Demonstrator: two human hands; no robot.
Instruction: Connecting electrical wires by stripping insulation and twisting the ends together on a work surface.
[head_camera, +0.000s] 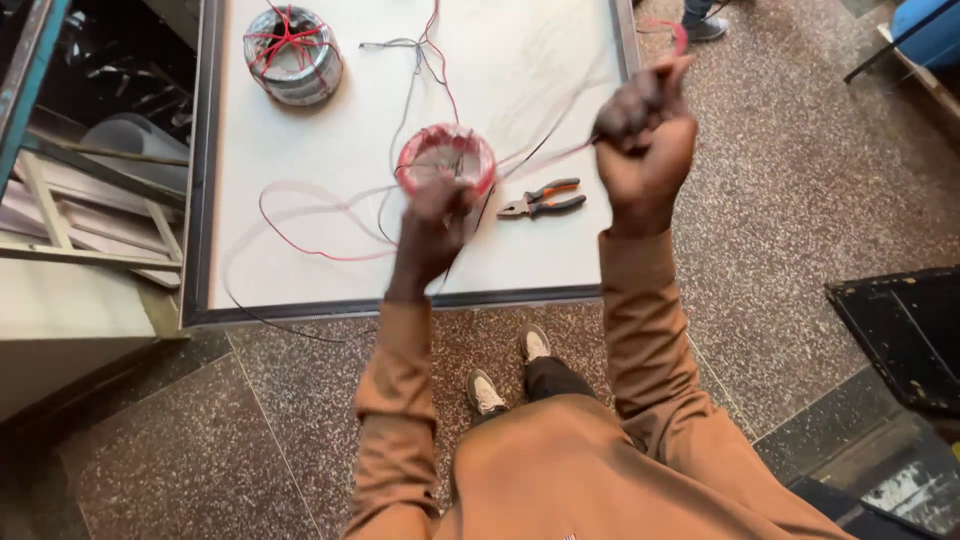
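Left hand (432, 222): raised over the near part of the tabletop (330, 150), fingers closed around a bundle of thin wires just in front of the red wire coil (447, 160); motion blur hides the exact grip.

Right hand (645, 135): held higher and further right, clenched in a fist on the wire strands (545, 155), which are stretched taut between the two hands. A red wire end (680, 36) is seen above the fist.

Step in hand, as judged: wires drawn off the red coil are being pulled straight and gathered between both hands. Any further move would call for steady tension and for the coil to stay flat on the tabletop so that the strands pay out without snagging.

Head view, surroundings:
- Pliers (542, 198), orange and black handles, lying on the tabletop just right of the red coil, under the stretched strands.
- Grey wire coil (293, 55), tied with red cord, at the far left of the tabletop, well apart.
- Loose red, white and black wire loops (320, 215) spread over the tabletop left of the hands; tangling is a likely hindrance.
- Speckled floor (800, 180) around the tabletop; person's shoes (508, 370) below.
- Another person's shoe (705, 28) at the far edge.
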